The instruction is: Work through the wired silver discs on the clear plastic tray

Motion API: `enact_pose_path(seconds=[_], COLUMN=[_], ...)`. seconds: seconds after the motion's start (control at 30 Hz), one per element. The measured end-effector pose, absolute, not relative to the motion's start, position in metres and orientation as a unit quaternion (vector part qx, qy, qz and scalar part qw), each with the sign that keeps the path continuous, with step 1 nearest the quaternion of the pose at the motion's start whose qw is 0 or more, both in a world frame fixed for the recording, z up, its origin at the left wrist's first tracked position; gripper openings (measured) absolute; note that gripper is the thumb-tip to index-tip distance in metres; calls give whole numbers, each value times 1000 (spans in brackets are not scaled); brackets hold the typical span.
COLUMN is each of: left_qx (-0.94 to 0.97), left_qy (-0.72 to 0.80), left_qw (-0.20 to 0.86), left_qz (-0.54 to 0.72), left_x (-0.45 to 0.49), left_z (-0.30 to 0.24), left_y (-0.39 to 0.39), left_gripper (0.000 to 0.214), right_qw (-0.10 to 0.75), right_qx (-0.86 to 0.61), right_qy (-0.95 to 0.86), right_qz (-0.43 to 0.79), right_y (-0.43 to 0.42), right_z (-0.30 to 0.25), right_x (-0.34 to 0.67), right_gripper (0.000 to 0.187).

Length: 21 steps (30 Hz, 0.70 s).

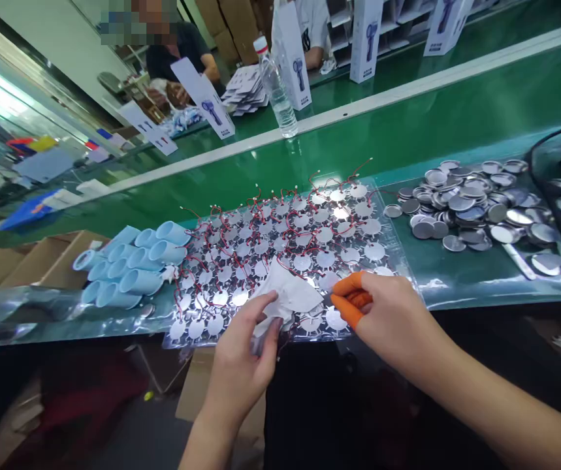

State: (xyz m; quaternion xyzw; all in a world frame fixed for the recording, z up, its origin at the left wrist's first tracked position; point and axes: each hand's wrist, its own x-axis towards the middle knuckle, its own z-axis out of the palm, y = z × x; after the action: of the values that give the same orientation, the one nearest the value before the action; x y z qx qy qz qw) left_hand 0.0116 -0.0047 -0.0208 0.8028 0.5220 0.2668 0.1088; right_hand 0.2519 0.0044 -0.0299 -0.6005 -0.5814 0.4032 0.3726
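Left grip (243, 349) is closed on a crumpled white sheet (285, 294). Right grip (388, 320), its orange finger cots (351, 294) just beside that sheet, is curled; I cannot tell whether it holds anything. Beneath both lies a clear plastic sheet (398, 261) of wired metal discs (302, 261). Blue plastic tubes (128, 261) sit left, loose metal discs (471, 209) right, on the green desk (456, 111); a water bottle (275, 85) stands beyond.

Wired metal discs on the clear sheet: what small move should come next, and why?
Probably lift the crumpled white sheet slowly upward with the left hand and the right hand's orange-capped fingers, since it lies on the metal discs among looping red wires that could snag.
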Motion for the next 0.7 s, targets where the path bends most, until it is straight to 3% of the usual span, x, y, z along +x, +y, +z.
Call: enact_pose_path(seconds=[0.13,0.37,0.7], left_qx=[830,703,691], left_qy=[489,598,604], left_qw=[161,159,166], left_qz=[215,351,361], left_x=[9,7,5], left_z=[-21,-27,-32], left_y=[7,14,15], left_gripper=[41,17,23], right_qw=[357,309,243], right_qx=[-612,-667,-693], right_qy=[-575,-588,-630], right_qz=[409,337,255], right_y=[3,2,2], right_z=[-23,-11,3], right_x=[251,248,247], right_gripper=[13,13,7])
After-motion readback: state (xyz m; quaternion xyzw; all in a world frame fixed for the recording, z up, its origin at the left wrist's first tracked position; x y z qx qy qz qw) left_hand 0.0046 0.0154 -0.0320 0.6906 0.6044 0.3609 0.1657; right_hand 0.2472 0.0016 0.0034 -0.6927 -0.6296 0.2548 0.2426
